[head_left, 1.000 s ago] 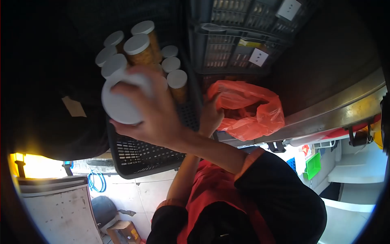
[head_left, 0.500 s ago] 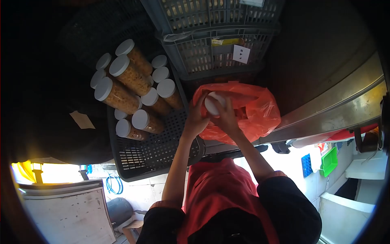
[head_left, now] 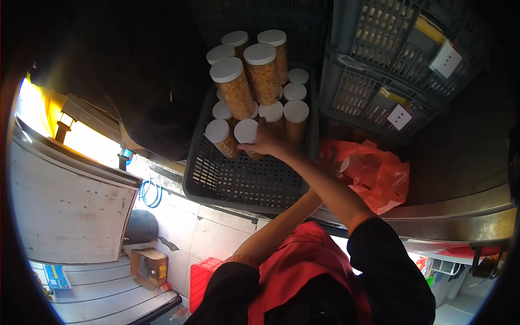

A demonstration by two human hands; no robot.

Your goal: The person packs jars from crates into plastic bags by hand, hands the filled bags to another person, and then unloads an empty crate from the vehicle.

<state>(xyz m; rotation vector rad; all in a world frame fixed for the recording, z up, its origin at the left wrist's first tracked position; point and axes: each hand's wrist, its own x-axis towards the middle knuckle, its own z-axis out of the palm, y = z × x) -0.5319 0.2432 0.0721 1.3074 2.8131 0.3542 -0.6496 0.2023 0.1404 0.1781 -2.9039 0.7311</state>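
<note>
My right hand (head_left: 266, 140) reaches across to the left, its thumb and fingers closed round a white-lidded clear jar (head_left: 246, 131) in the black basket (head_left: 254, 201). At the left edge of the red plastic bag (head_left: 382, 181) is my left hand (head_left: 326, 167), dim and partly behind my right forearm; its fingers appear closed on the bag's rim. Inside the bag's mouth shows a white lid (head_left: 345, 164). More jars of golden-brown food stand in the basket, with several taller jars (head_left: 262, 81) stacked on top, one of them leaning (head_left: 235, 95).
Grey slatted crates (head_left: 374, 103) with paper labels are stacked behind the bag. A metal edge (head_left: 460, 219) runs along the right. A blue hose (head_left: 150, 192), a cardboard box (head_left: 150, 268) and a red crate (head_left: 201, 279) are at the lower left.
My right hand has left the white-lidded jar in the bag and moved left to a jar in the basket. My left hand stays by the bag. The view has turned left.
</note>
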